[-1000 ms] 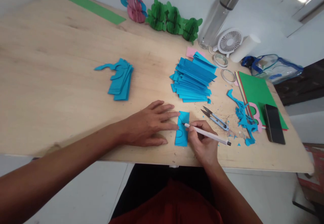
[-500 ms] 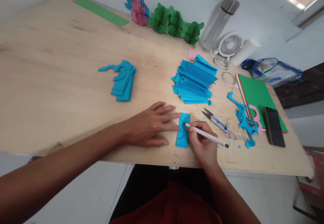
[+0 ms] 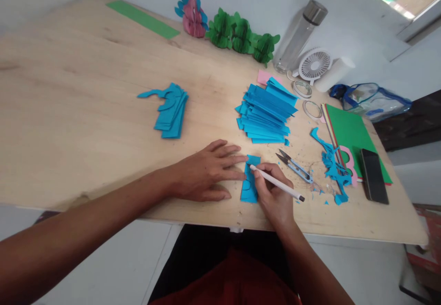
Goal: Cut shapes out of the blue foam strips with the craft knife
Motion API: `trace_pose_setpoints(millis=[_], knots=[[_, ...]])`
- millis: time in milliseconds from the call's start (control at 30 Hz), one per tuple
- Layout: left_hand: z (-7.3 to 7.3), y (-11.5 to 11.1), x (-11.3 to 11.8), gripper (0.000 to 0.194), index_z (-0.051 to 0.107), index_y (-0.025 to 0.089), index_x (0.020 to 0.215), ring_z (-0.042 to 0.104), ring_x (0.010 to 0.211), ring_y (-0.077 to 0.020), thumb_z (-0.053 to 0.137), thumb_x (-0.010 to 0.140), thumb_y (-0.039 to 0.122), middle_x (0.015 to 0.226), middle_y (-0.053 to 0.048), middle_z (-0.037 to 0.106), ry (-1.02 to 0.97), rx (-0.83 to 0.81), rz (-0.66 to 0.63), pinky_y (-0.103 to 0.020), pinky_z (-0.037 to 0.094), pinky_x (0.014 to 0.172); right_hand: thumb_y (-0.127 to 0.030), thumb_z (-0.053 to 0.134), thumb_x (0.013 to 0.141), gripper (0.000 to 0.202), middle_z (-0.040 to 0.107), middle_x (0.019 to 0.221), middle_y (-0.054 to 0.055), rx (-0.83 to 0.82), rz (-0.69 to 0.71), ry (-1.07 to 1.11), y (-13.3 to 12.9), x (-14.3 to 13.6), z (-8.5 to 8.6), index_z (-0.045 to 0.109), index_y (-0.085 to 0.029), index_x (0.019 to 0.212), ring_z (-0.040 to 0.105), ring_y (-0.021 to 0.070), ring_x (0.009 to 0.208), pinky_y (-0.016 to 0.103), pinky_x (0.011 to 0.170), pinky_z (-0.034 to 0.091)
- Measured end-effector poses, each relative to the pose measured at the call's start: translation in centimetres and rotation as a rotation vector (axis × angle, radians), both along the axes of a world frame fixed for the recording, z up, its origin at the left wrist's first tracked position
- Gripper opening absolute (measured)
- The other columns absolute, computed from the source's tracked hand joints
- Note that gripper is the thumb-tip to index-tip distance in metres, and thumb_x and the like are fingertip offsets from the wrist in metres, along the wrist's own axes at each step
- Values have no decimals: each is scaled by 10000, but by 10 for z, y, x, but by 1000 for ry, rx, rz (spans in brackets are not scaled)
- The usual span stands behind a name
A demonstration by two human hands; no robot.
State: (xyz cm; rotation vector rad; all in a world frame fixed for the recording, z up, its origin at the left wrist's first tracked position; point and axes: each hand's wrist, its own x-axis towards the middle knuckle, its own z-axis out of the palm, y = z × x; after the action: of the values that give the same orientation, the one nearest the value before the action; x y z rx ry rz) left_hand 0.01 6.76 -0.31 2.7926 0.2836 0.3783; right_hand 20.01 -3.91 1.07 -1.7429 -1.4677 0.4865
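A small blue paper piece (image 3: pixel 251 194) with dark curved pen lines lies near the table's front edge. My left hand (image 3: pixel 210 172) rests flat with fingers spread, its fingertips on the paper's left edge. In my right hand (image 3: pixel 275 192) is a white pen (image 3: pixel 280 184), gripped between thumb and fingers, its tip on the upper part of the paper. Just right of the paper lies a pair of thread snips (image 3: pixel 294 166), blades pointing up-left. Behind it sits a pile of folded blue paper strips (image 3: pixel 265 114). Cut blue pieces (image 3: pixel 171 112) are stacked at the left.
Blue scraps (image 3: pixel 332 162), a phone (image 3: pixel 374 176) and green sheets (image 3: pixel 351 128) lie at the right. Tape rolls (image 3: pixel 312 110), a small fan (image 3: pixel 314 64), a bottle (image 3: pixel 298 38), green paper figures (image 3: pixel 241 35) and a pink one (image 3: pixel 193 19) stand along the wall.
The pen tip has moved slightly to the left and up on the blue paper, with my right hand shifting along. My left hand stays in place; the view has tilted a little.
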Motion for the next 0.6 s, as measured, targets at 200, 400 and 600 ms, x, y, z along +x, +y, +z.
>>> trace_pose_setpoints(millis=[200, 400, 600], knots=[[-1, 0, 1, 482, 566, 310, 1314, 382, 1395, -347, 641, 863, 463, 1528, -76, 451, 2, 10, 2, -536, 205, 1151, -316, 570, 900, 123, 624, 701, -1, 0, 7, 9, 3, -2, 1, 635, -213, 881, 545, 142, 599, 250, 512, 361], [-1, 0, 1, 491, 567, 300, 1317, 384, 1390, -358, 649, 858, 456, 1526, -85, 452, -9, 9, 0, -544, 207, 1147, -323, 570, 899, 127, 617, 699, -5, 2, 5, 17, 3, -1, -1, 637, -217, 879, 520, 135, 582, 245, 500, 340], [-3, 0, 0, 490, 562, 313, 1319, 376, 1397, -351, 647, 859, 459, 1532, -71, 446, -16, 2, -2, -540, 195, 1155, -329, 568, 900, 135, 643, 729, 9, 2, 7, 26, 3, -1, -1, 641, -217, 884, 535, 143, 602, 249, 508, 350]])
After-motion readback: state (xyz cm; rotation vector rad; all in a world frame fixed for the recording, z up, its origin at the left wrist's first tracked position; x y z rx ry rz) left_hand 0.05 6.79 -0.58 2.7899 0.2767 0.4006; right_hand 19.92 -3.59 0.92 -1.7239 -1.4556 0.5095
